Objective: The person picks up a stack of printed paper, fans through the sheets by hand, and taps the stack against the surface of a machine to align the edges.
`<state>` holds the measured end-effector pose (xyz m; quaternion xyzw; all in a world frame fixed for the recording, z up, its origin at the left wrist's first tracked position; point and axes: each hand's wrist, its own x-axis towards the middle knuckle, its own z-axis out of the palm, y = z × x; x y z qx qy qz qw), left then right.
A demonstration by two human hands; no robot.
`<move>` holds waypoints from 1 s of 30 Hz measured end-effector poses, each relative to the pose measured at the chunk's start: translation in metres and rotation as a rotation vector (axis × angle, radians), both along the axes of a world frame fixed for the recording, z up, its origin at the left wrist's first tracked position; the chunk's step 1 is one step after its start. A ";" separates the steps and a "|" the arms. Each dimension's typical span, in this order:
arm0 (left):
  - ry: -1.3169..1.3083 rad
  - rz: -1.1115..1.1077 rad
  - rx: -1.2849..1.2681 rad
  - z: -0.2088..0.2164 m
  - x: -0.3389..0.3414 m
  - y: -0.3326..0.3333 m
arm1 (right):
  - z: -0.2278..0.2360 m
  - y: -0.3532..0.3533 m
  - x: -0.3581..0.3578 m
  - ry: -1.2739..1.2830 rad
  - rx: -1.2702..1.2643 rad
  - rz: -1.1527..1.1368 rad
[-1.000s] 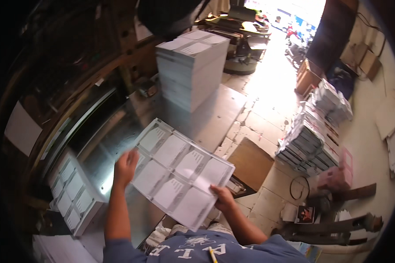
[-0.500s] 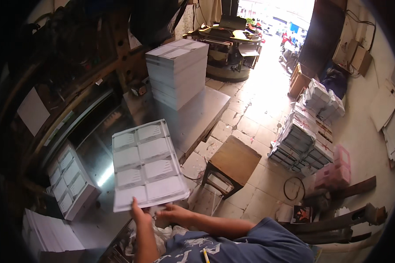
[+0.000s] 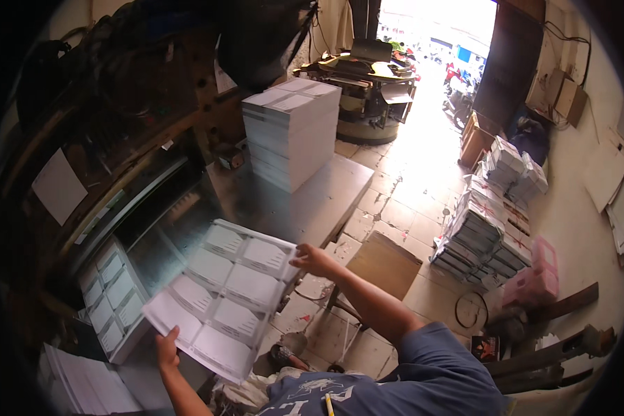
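A stack of printed paper sheets (image 3: 225,295), each with a grid of several panels, is held tilted over the near edge of the metal table (image 3: 326,187). My left hand (image 3: 168,350) grips its near left edge, thumb on top and fingers hidden underneath. My right hand (image 3: 315,262) is closed on its far right edge. Left of the held sheets, a second stack of similar printed sheets (image 3: 112,298) lies on the machine's bed. Nearer to me, at the lower left, is a pile of plain white paper (image 3: 87,385).
A tall block of cut paper (image 3: 291,135) stands on the metal table, next to the dark machine (image 3: 139,132). To the right are a wooden stool (image 3: 385,267), tied paper bundles (image 3: 478,215) and a pink plastic container (image 3: 534,277). Another machine (image 3: 364,90) stands by the bright doorway.
The sheets have turned clockwise and come nearer to me. My right hand has moved from the near edge up to the far right edge; my left hand has shifted left and down.
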<state>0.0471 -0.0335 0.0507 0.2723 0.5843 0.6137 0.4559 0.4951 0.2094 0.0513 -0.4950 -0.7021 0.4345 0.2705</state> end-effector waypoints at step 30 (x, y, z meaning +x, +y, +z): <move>1.097 0.149 -0.536 -0.018 0.008 0.206 | -0.005 0.240 -0.134 -0.736 0.102 0.256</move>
